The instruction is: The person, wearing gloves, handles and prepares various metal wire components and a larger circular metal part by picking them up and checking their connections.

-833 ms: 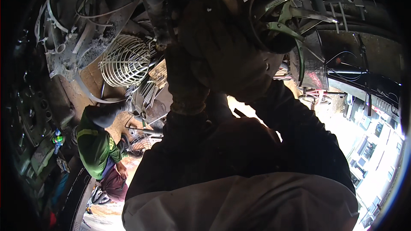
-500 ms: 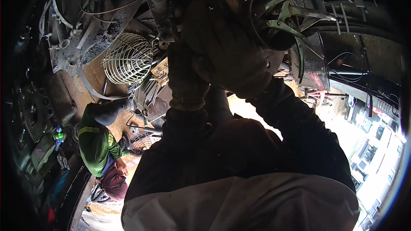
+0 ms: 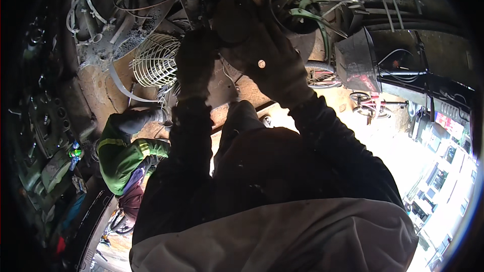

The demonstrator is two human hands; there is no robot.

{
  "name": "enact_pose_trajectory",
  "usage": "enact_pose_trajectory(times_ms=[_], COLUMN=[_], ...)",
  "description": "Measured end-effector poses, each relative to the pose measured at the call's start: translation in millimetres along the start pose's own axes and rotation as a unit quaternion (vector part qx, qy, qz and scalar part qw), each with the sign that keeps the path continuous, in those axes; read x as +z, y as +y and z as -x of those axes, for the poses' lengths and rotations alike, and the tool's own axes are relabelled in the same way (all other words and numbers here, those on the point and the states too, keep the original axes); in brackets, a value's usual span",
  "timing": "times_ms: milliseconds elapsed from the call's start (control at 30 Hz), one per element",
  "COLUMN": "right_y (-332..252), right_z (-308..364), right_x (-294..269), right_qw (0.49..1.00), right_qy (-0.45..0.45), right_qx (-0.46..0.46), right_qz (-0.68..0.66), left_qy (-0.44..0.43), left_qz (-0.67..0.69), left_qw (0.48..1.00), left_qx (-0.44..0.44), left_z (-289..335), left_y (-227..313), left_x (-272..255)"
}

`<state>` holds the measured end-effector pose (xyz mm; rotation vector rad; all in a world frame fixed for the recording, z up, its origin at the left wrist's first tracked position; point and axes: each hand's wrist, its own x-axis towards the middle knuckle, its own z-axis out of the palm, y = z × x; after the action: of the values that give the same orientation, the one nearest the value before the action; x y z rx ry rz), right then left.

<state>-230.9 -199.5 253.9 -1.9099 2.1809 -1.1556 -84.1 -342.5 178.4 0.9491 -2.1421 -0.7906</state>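
Note:
A dark, rounded metal plate (image 3: 234, 22) is raised in front of my chest, deep in shadow. A small round hole low on it lets light through. My right hand (image 3: 277, 73), in a dusty work glove, grips the plate's right side with its fingers pointing up along it. On the opposite edge is my left hand (image 3: 196, 58), also gloved and closed against the plate; shadow blurs its fingers. Just beyond the right hand, a green metal piece with curved arms (image 3: 307, 14) sits among other scrap.
Round wire guards (image 3: 155, 60) lie on the left beside a curved metal strip (image 3: 123, 86). A person in a green top (image 3: 118, 158) is bent low at the left. To the right stand a dark box-like panel (image 3: 355, 58) and a pink bicycle (image 3: 370, 105).
My hands have moved apart; the right no longer overlaps the left, and more of the plate shows. My view has shifted, revealing my leg below. The other person's arm has moved.

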Motion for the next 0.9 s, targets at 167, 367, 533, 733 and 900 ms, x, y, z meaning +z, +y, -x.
enact_pose_trajectory(times_ms=[167,367,533,733,900], right_y=[2,26,29,17,-21], right_z=[86,139,135,90,40], right_x=[-53,-65,-70,-104,-163], right_qw=[0.986,0.952,0.954,0.882,0.835], right_qy=[-0.062,-0.073,-0.059,-0.044,0.009], right_qx=[0.147,0.296,0.271,0.304,0.264], right_qz=[0.054,0.003,-0.113,-0.356,-0.483], left_qy=[-0.12,-0.281,-0.343,-0.383,-0.353], left_qz=[-0.324,0.0,0.217,0.263,0.278], left_qw=[0.909,0.96,0.888,0.878,0.891], left_qx=[0.234,0.001,-0.216,-0.116,-0.067], left_z=[-42,-65,-74,-69,-69], left_y=[12,33,44,128,211], left_x=[-34,-53,-62,-96,-115])
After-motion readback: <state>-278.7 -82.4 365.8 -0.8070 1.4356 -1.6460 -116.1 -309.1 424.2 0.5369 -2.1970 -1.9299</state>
